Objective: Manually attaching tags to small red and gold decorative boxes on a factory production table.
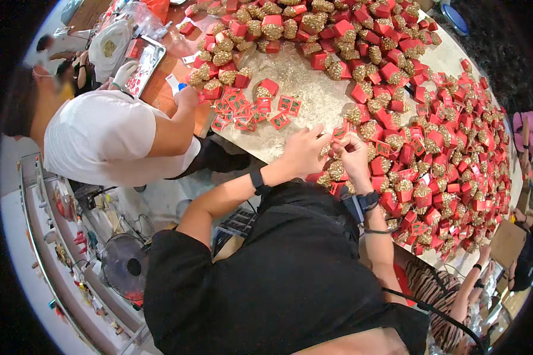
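Observation:
My right hand (355, 155) pinches a small square red card (339, 132) with a dark green and gold mark, over the near edge of the table. Close on its left, my left hand (305, 149) is closed, its fingertips beside the card. Knobbly gold shows below those fingers, but what they hold is mostly hidden. More of the same cards (238, 108) lie in a loose pile beyond my left hand. Ornaments with red block bases and lumpy gold tops (421, 192) heap up to my right. A lone red block (269, 87) lies beyond the cards.
Many more ornaments (331, 23) cover the far side of the pale tabletop (305, 74). At left a person in a white shirt (109, 133) works beside a metal tray (151, 65). Behind me stand a fan (124, 266) and a shelf rack (80, 266). Other people work at right.

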`<state>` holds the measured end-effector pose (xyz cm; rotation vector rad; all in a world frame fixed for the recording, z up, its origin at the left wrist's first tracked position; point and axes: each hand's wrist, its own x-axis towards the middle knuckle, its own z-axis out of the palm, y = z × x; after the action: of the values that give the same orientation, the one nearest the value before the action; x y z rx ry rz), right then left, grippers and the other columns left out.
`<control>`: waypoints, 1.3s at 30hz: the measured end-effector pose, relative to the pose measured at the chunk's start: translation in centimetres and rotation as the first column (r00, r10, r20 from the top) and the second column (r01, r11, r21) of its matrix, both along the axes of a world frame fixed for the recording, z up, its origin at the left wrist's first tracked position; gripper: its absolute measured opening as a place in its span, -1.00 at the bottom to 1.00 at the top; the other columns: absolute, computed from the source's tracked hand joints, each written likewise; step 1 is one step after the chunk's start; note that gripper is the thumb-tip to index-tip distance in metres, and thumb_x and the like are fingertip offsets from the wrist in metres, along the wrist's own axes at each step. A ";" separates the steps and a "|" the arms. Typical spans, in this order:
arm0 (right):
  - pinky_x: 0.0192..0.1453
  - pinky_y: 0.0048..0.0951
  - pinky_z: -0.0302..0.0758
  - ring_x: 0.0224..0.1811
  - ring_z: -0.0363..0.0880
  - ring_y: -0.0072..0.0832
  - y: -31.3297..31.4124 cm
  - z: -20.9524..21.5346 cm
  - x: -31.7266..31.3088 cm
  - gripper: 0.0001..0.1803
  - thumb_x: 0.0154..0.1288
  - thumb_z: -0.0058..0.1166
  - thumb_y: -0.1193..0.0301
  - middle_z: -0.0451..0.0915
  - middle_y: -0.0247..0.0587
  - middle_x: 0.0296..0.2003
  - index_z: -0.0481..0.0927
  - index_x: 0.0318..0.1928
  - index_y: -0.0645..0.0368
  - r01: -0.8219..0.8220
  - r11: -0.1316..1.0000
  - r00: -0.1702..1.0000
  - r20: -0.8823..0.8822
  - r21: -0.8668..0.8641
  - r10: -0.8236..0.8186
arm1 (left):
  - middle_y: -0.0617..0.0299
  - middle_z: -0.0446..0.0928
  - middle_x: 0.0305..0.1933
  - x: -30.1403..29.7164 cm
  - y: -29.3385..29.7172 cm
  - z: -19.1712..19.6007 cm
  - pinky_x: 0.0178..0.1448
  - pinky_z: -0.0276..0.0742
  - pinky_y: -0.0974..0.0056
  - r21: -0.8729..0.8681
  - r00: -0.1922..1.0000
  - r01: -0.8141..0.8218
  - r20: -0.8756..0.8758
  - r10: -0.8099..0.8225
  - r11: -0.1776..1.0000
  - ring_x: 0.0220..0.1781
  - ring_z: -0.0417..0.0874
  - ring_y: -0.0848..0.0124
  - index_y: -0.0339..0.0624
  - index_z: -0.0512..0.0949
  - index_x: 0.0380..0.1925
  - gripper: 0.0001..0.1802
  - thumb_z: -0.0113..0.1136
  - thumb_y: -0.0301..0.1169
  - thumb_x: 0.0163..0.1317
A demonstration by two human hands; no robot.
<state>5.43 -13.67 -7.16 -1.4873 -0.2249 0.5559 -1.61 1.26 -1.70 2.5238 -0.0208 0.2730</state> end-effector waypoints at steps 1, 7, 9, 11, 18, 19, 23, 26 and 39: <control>-0.28 -0.64 0.42 -0.42 0.44 -0.73 -0.2 -0.7 0.1 -0.80 0.06 0.16 0.65 0.47 -0.48 -0.55 0.43 -0.59 0.21 -0.024 0.998 0.999 -0.024 -0.054 0.023 | 0.08 0.36 -0.29 0.3 0.1 -0.3 -0.26 0.43 0.14 0.020 0.998 0.035 -0.053 -0.034 0.999 -0.28 0.47 0.11 -0.15 0.46 -0.29 -0.60 0.27 -0.31 -0.21; -0.34 -0.64 0.39 -0.44 0.40 -0.74 -0.2 0.3 0.6 -0.79 0.06 0.16 0.65 0.44 -0.51 -0.55 0.44 -0.60 0.18 -0.062 0.998 0.980 -0.187 0.001 0.062 | 0.14 0.40 -0.23 0.5 0.3 -1.2 -0.30 0.47 0.17 0.086 0.992 0.091 -0.090 -0.083 0.992 -0.29 0.50 0.17 -0.07 0.48 -0.17 -0.53 0.25 -0.29 -0.21; -0.30 -0.63 0.40 -0.44 0.41 -0.72 -0.2 -0.5 0.1 -0.81 0.07 0.14 0.65 0.47 -0.48 -0.54 0.45 -0.59 0.18 -0.059 0.995 0.972 -0.233 -0.084 0.038 | 0.15 0.40 -0.20 0.3 0.4 -1.3 -0.33 0.48 0.15 0.131 0.987 0.135 -0.106 -0.122 0.982 -0.28 0.51 0.16 -0.05 0.48 -0.16 -0.52 0.24 -0.29 -0.21; -0.36 -0.61 0.34 -0.46 0.38 -0.70 -0.4 -1.0 -0.2 -0.81 0.10 0.12 0.64 0.48 -0.44 -0.49 0.45 -0.58 0.18 -0.062 0.987 0.971 -0.237 -0.150 0.025 | 0.15 0.40 -0.19 0.2 -0.1 -1.5 -0.36 0.48 0.14 0.142 0.990 0.102 -0.113 -0.087 0.985 -0.27 0.51 0.16 -0.04 0.47 -0.16 -0.51 0.24 -0.29 -0.22; -0.40 -0.62 0.31 -0.51 0.37 -0.71 -2.1 -0.1 0.6 -0.81 0.08 0.11 0.63 0.47 -0.44 -0.56 0.42 -0.60 0.19 -0.087 0.984 0.979 -0.197 -0.153 0.055 | 0.03 0.38 -0.14 2.3 1.2 0.6 -0.22 0.49 0.08 -0.004 0.930 0.293 -0.230 -0.286 0.956 -0.19 0.49 0.07 -0.05 0.42 -0.09 -0.46 0.24 -0.15 -0.13; -0.38 -0.59 0.34 -0.52 0.39 -0.68 -2.9 -1.1 0.6 -0.84 0.05 0.13 0.62 0.47 -0.42 -0.57 0.44 -0.57 0.23 -0.041 0.977 0.998 -0.048 -0.210 0.031 | 0.03 0.38 -0.14 2.9 1.8 0.4 -0.22 0.49 0.08 -0.004 0.929 0.299 -0.229 -0.292 0.954 -0.19 0.49 0.07 -0.05 0.42 -0.09 -0.46 0.24 -0.15 -0.13; -0.22 -0.38 0.41 -0.35 0.48 -0.27 -5.6 3.1 0.4 -0.96 0.05 0.09 0.60 0.51 -0.12 -0.43 0.51 -0.44 0.26 0.425 0.758 0.771 0.637 -0.494 -0.018 | -0.15 0.34 0.00 5.2 6.9 -9.3 0.05 0.36 -0.03 -0.098 0.917 0.133 -0.365 -0.160 0.986 -0.02 0.43 -0.05 -0.22 0.35 0.01 -0.40 0.08 0.00 0.12; -0.18 -0.21 0.38 -0.29 0.43 -0.17 -9.5 8.2 1.1 -0.82 0.12 0.07 0.49 0.46 -0.10 -0.39 0.55 -0.22 0.21 0.676 0.369 0.632 0.759 -0.638 0.155 | -0.19 0.32 -0.01 4.5 9.7 -12.4 0.04 0.35 -0.10 0.104 0.781 -0.383 -0.495 0.382 0.918 0.03 0.39 -0.09 -0.29 0.24 0.08 -0.35 0.14 -0.10 0.10; -0.31 -0.52 0.41 -0.40 0.46 -0.61 -3.4 5.9 0.0 -0.84 0.26 0.01 0.45 0.54 -0.28 -0.42 0.53 -0.22 0.28 0.273 0.835 0.951 0.262 -0.478 -0.162 | 0.00 0.34 -0.09 5.7 9.6 -13.6 -0.02 0.37 0.00 0.226 0.673 -0.591 -0.390 0.628 0.774 -0.01 0.41 0.08 -0.24 0.35 -0.12 -0.43 0.35 -0.22 -0.09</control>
<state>5.39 -17.02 -1.30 -2.0659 -0.0670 0.2743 4.10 10.81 -15.34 2.5299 1.0426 -0.0674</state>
